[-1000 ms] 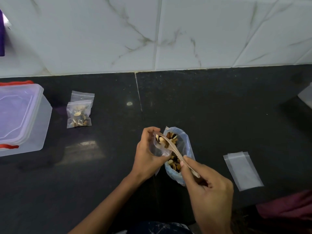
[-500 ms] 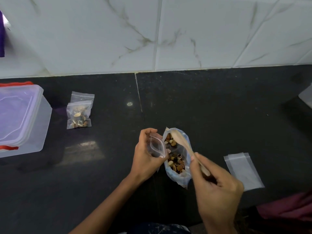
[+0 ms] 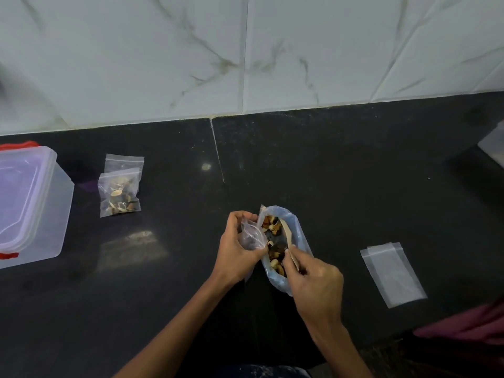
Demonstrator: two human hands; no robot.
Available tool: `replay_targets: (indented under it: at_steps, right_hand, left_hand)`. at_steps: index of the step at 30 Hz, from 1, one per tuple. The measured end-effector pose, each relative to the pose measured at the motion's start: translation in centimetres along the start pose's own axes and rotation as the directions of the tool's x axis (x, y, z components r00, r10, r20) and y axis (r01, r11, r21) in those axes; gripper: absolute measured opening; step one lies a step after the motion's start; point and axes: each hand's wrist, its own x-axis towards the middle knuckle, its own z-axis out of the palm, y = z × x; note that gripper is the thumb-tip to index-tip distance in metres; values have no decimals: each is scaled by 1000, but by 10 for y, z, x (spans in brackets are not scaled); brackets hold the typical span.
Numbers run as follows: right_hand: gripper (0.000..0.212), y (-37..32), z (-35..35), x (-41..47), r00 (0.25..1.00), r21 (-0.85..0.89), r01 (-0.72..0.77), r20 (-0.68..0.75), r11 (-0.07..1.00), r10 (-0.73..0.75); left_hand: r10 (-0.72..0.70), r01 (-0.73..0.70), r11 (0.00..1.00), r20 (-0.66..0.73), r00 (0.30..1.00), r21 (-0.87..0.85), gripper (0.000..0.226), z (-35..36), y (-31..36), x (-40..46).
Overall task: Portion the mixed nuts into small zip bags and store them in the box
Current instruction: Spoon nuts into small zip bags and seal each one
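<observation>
My left hand (image 3: 236, 251) holds a small clear zip bag (image 3: 252, 236) with its mouth open, right beside the big bluish plastic bag of mixed nuts (image 3: 296, 242) on the black counter. My right hand (image 3: 313, 279) grips a pale wooden spoon (image 3: 288, 241) whose bowl is dipped down among the nuts. Two filled zip bags (image 3: 120, 192) lie overlapping at the left. A flat unfilled zip bag (image 3: 392, 272) lies to the right. The translucent storage box (image 3: 46, 214) with a lid and red clips stands at the far left.
The black stone counter (image 3: 341, 173) runs back to a white marble-tiled wall (image 3: 245, 55). A pink cloth (image 3: 463, 326) sits at the lower right corner. A pale object (image 3: 493, 143) pokes in at the right edge.
The spoon was tipped over the small zip bag a second ago. It has since swung right and down into the big nut bag. My left hand kept the small bag in place.
</observation>
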Motion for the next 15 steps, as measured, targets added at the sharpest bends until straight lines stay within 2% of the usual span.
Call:
replay_targets:
  at_steps: [4, 9, 11, 13, 15]
  right_hand:
    - [6, 1, -16, 0, 998, 48, 59, 11, 997, -59]
    - [14, 4, -8, 7, 995, 6, 100, -30, 995, -100]
    - [20, 5, -5, 8, 994, -29, 111, 16, 993, -111]
    - [16, 8, -8, 9, 986, -101, 154, 76, 983, -147]
    - [26, 9, -18, 8, 972, -147, 203, 149, 968, -181]
  left_hand:
    - [-16, 16, 1000, 14, 1000, -21, 51, -1, -1, 1]
    - [-9, 9, 1000, 10, 1000, -7, 51, -2, -4, 2]
    - [-9, 9, 1000, 13, 1000, -5, 51, -2, -5, 2]
    - [-14, 14, 1000, 13, 1000, -16, 50, -2, -6, 1]
    - [-21, 21, 1000, 11, 1000, -23, 50, -3, -5, 1]
